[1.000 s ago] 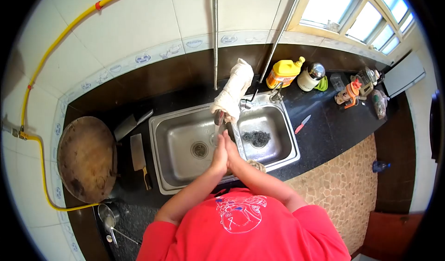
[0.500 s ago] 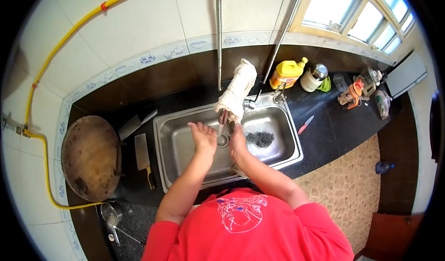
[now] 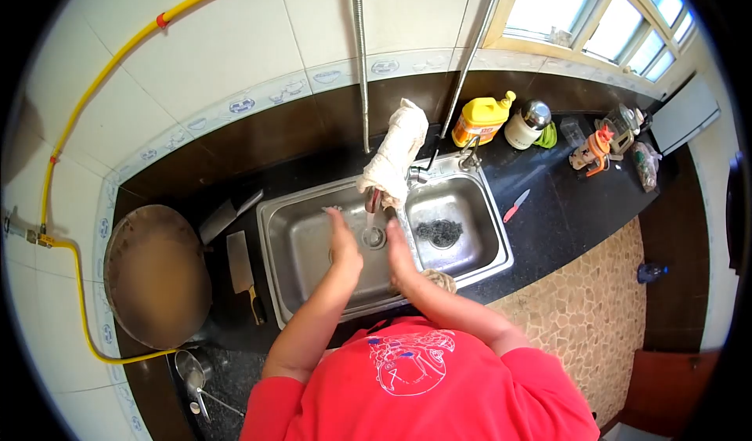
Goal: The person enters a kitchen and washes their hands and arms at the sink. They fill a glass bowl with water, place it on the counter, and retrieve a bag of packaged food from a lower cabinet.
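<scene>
Over the left basin of the steel sink (image 3: 301, 265), my left hand (image 3: 343, 239) is open, fingers stretched out and thumb side turned up. Facing it across the drain, my right hand (image 3: 399, 249) is also open with straight fingers and appears to hold nothing. Between the hands and just above them is the tap spout (image 3: 373, 200), with a thin stream of water falling from it. A whitish cloth (image 3: 398, 147) is wrapped around the tap. Under my right forearm, a tan, rough-looking item (image 3: 440, 280) shows partly at the sink's front edge; its kind is unclear.
A dark mesh scourer-like clump (image 3: 439, 232) lies in the right basin. Left of the sink are two cleavers, the nearer cleaver (image 3: 241, 261) and another behind, plus a large round wok-like pan (image 3: 157, 276). Rightward lie a red-handled knife (image 3: 516, 206) and a yellow jug (image 3: 482, 120).
My hands have turned to face each other more, the left palm rotating inward. The view has shifted slightly, and more of the tan item shows under my right forearm.
</scene>
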{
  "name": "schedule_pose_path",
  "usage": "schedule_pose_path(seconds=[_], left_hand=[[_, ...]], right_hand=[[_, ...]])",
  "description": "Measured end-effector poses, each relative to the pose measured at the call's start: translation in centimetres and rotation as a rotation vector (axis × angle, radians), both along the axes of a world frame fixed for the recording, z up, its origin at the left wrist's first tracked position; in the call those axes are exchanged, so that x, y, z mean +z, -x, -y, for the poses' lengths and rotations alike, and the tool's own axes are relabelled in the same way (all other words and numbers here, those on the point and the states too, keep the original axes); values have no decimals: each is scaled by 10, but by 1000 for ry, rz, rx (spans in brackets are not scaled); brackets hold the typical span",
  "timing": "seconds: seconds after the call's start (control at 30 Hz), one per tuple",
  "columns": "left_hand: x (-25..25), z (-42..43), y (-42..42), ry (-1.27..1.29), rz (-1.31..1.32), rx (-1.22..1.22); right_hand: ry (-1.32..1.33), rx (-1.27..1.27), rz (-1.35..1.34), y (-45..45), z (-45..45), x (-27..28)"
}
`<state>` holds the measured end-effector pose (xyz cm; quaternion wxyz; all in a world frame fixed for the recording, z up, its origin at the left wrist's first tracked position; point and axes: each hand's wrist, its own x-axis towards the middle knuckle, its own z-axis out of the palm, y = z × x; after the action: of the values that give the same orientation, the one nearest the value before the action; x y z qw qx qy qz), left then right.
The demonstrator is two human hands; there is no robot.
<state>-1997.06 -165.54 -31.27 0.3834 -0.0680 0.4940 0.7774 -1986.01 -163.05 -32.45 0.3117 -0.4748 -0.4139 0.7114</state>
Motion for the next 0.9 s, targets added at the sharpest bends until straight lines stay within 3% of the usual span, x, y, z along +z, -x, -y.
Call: schedule_pose_path(seconds=[0.07, 0.13, 0.17, 0.23, 0.33, 0.47, 0.53, 0.6, 0.67, 0.77, 0.8, 0.9], left_hand=[[-23, 11, -27, 82, 104, -440], [-3, 18, -61, 124, 139, -427], [2, 20, -79, 162, 15, -373], [25, 19, -70, 115, -128, -496], [6, 14, -29, 261, -35, -401], [4, 16, -67, 281, -148, -426], [-8, 9, -64, 155, -129, -379], [-27, 3, -40, 162, -19, -393], [-13, 9, -41, 193, -1, -417], [-1, 19, -53, 217, -12, -482], [38, 24, -67, 230, -111, -471], [-3, 20, -55, 256, -103, -519]], right_hand=[[0, 115, -20, 20, 13, 16], [360, 133, -25, 19, -11, 11], [353, 18, 105, 21, -19, 17], [441, 35, -102, 22, -11, 12], [257, 118, 71, 30, 22, 9], [446, -11, 45, 30, -25, 16], [146, -9, -60, 32, -30, -11], [274, -44, 43, 40, -11, -8], [199, 78, 3, 53, 11, -18], [452, -56, -104, 41, -24, -19], [457, -76, -141, 38, -31, -18], [291, 39, -189, 32, -3, -12]])
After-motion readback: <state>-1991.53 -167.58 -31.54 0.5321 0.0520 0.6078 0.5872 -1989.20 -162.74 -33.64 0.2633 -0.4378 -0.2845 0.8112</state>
